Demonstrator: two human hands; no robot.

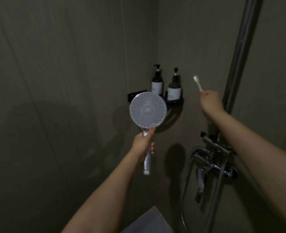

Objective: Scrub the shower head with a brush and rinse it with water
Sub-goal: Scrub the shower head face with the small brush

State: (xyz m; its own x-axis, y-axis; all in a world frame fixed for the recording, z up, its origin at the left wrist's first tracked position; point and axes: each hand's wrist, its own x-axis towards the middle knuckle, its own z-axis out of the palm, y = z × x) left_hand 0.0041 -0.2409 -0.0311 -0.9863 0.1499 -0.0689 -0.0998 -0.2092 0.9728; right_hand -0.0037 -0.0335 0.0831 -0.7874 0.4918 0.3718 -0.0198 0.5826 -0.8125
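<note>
Two hands (143,142) (210,101), shower head (148,110), brush (197,83) apart.

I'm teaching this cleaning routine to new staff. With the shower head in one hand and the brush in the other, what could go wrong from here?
1. The right hand pinches the brush only by its handle end, so scrubbing pressure may twist it loose.
2. The brush is held close to the pump bottles on the corner shelf; a swing could topple them.
3. The left hand grips the shower head by a shiny handle, likely slippery once wet.
</note>
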